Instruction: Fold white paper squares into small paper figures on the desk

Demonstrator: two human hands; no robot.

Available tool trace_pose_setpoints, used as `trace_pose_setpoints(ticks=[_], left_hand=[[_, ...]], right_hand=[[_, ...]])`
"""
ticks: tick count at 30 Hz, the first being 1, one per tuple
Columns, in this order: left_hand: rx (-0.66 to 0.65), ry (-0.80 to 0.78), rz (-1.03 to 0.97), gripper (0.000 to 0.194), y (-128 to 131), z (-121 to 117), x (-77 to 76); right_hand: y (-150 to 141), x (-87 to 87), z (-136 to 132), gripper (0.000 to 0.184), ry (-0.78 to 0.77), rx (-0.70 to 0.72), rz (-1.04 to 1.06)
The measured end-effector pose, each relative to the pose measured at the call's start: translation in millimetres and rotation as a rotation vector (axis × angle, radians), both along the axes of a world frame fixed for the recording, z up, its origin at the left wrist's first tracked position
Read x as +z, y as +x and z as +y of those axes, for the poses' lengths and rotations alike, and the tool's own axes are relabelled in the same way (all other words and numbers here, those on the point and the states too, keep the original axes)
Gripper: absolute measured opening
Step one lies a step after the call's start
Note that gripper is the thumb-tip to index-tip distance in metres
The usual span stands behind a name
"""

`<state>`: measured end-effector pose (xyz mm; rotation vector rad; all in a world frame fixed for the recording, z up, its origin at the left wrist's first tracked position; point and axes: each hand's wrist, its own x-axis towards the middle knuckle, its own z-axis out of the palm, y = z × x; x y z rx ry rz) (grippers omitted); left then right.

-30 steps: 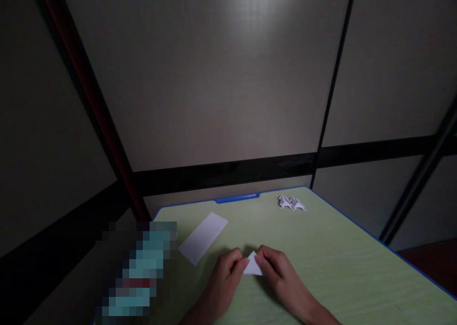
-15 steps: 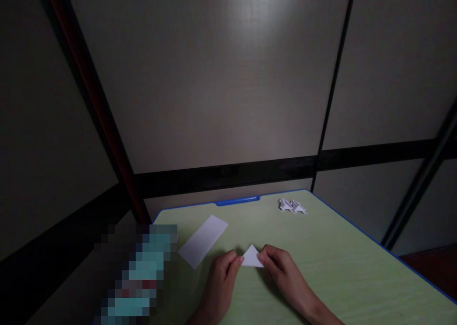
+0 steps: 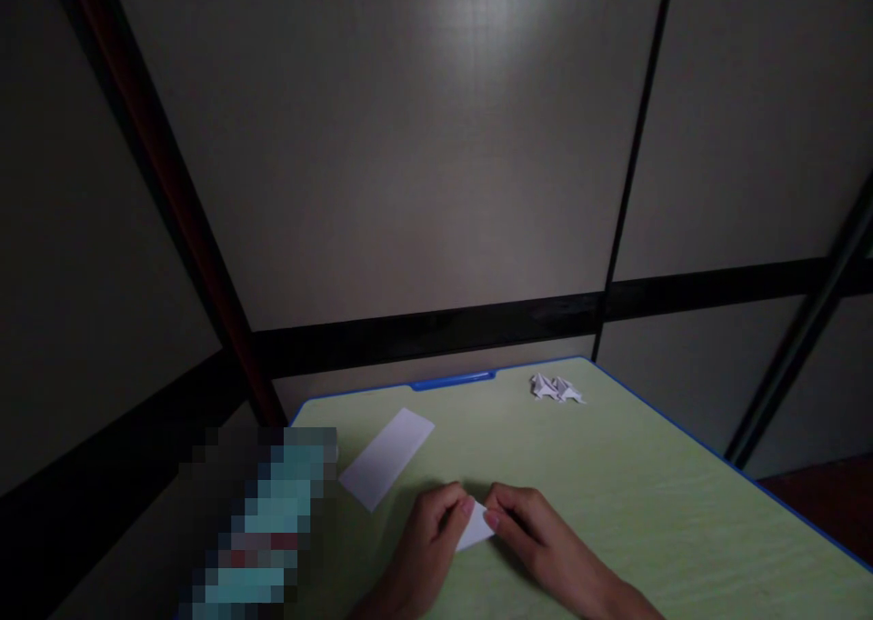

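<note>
A small folded piece of white paper (image 3: 476, 531) is held between my two hands, low over the table's near side. My left hand (image 3: 436, 529) pinches its left edge with the thumb on top. On the other side, my right hand (image 3: 525, 525) grips the right edge between thumb and bent fingers. The fingers hide part of the paper's outline. A flat white paper rectangle (image 3: 387, 459) lies slantwise to the left of my hands. Two small folded white paper figures (image 3: 556, 388) stand side by side toward the far right.
The light green table (image 3: 647, 475) has a blue edge and a blue handle-like strip (image 3: 454, 381) at the back. A pixelated bluish-green object (image 3: 273, 511) is at the left. Behind stand dark-framed panels (image 3: 423, 165).
Both hands have shifted slightly nearer to me. The folded paper has turned from a point-up triangle to a tilted position, and my fingers cover more of its upper part.
</note>
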<state>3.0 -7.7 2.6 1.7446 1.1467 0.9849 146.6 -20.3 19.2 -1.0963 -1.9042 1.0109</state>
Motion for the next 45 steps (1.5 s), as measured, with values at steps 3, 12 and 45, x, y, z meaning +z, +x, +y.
trace_pose_setpoints(ticks=[3, 12, 45], left_hand=[[0.040, 0.015, 0.012, 0.031, -1.0, -0.6, -1.5], [0.121, 0.036, 0.068, 0.022, -3.0, -3.3, -5.3], [0.029, -0.150, -0.235, 0.042, 3.8, 2.7, -4.2]], right_hand=[[-2.8, 0.1, -2.2, 0.027, -0.004, 0.030, -0.006], [-4.0, -11.3, 7.2, 0.028, -0.046, -0.021, 0.044], [-7.0, -9.1, 13.1, 0.010, -0.544, 0.174, 0.831]])
